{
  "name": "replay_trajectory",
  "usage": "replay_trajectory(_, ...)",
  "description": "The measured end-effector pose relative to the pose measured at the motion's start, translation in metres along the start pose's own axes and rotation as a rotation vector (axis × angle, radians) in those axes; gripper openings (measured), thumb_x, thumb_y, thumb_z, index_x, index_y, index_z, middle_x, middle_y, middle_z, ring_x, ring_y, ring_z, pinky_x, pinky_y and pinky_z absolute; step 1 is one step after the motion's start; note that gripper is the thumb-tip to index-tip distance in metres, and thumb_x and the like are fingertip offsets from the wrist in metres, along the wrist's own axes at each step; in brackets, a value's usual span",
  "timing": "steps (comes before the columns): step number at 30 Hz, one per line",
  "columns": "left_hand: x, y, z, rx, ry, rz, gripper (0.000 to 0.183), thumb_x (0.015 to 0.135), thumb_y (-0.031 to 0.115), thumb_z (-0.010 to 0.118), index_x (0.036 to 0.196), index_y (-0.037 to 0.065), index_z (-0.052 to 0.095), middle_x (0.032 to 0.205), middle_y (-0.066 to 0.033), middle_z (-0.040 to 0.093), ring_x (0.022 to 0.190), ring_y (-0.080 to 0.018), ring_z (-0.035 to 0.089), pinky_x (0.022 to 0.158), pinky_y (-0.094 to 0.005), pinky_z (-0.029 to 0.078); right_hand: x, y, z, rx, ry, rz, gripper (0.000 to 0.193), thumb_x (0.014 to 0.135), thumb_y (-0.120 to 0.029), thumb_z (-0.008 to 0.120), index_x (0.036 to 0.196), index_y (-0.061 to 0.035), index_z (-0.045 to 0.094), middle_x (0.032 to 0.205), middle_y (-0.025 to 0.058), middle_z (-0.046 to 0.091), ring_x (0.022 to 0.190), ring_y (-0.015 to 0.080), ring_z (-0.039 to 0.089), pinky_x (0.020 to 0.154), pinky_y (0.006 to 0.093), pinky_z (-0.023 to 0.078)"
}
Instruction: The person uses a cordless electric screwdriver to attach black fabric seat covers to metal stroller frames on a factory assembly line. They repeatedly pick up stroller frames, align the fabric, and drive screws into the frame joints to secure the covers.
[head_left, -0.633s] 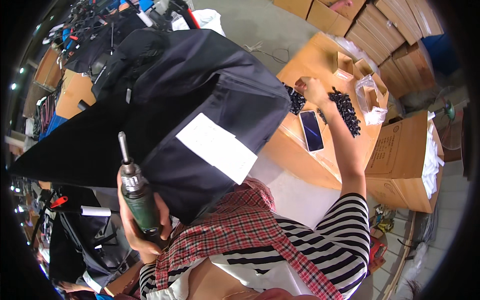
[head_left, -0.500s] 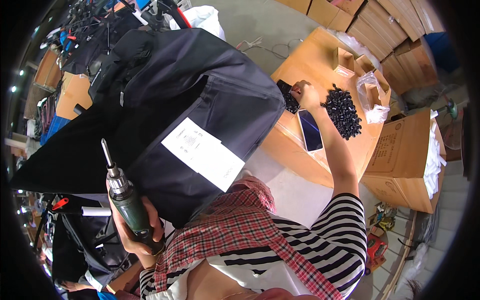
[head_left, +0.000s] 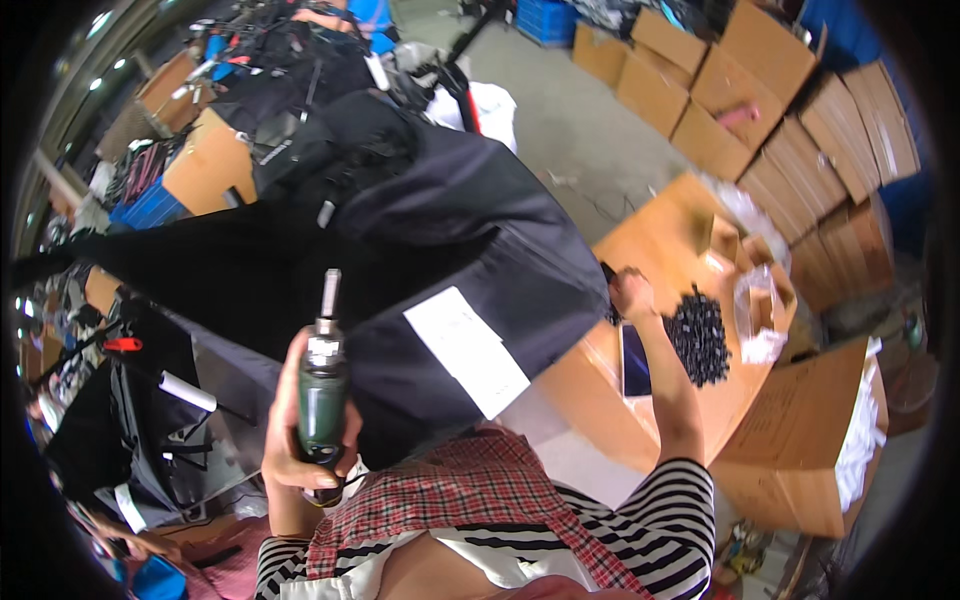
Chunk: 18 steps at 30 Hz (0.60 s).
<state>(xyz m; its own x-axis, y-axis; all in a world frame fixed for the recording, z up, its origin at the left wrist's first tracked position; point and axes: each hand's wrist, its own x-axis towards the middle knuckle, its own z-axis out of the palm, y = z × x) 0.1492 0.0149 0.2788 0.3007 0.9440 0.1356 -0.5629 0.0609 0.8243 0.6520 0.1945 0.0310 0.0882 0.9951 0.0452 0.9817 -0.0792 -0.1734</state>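
Screwdriver (head_left: 322, 410) — rounded green, metal-tipped — in left grip (head_left: 284, 446); creased black fabric (head_left: 490, 215)

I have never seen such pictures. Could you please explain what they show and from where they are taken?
There is no machine arm: you see a person's own two bare hands. A wide camera worn on the head looks down, so straight edges bend. The left hand holds a green power screwdriver, tip pointing away from the body. The right hand is over the brown tabletop; whether it grips anything is unclear. There lie a phone, a pile of small black pieces and small cardboard boxes. White paper lies on black cloth.
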Motion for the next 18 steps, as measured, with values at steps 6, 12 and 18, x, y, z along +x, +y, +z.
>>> replay_trajectory(6, -0.005, 0.015, -0.002, 0.140, -0.107, -0.095, 0.137, 0.054, 0.005, 0.090, 0.160, 0.010, 0.002, 0.084, -0.0154, 0.057, 0.060, -0.0190, 0.060, 0.051, -0.0291, 0.049, 0.013, -0.103, -0.170, 1.241, 0.393, -0.509, 0.009, 0.098, -0.004, 0.055, 0.094, 0.0013, 0.061, 0.090, 0.0111, 0.069, 0.077, 0.0141, 0.066, 0.072, 0.0294, 0.055)
replay_trajectory(12, -0.022, 0.037, 0.002, 0.341, -0.225, -0.072, 0.129, 0.063, 0.006, 0.090, 0.161, 0.010, 0.006, 0.103, -0.0049, 0.059, 0.079, -0.0124, 0.058, 0.066, -0.0272, 0.050, -0.033, -0.298, -0.271, 1.546, -0.354, -0.845, 0.006, 0.097, -0.003, 0.057, 0.100, 0.0010, 0.060, 0.093, 0.0162, 0.068, 0.076, 0.0178, 0.066, 0.069, 0.0302, 0.054)
replay_trajectory(18, -0.041, 0.052, -0.006, 0.396, -0.218, 0.007, 0.127, 0.066, 0.010, 0.091, 0.161, 0.011, 0.007, 0.100, -0.0023, 0.059, 0.081, -0.0097, 0.056, 0.070, -0.0251, 0.048, -0.048, -0.361, -0.285, 1.614, -0.681, -0.852, 0.011, 0.098, -0.011, 0.061, 0.098, -0.0001, 0.063, 0.090, 0.0111, 0.070, 0.076, 0.0154, 0.069, 0.067, 0.0274, 0.056)
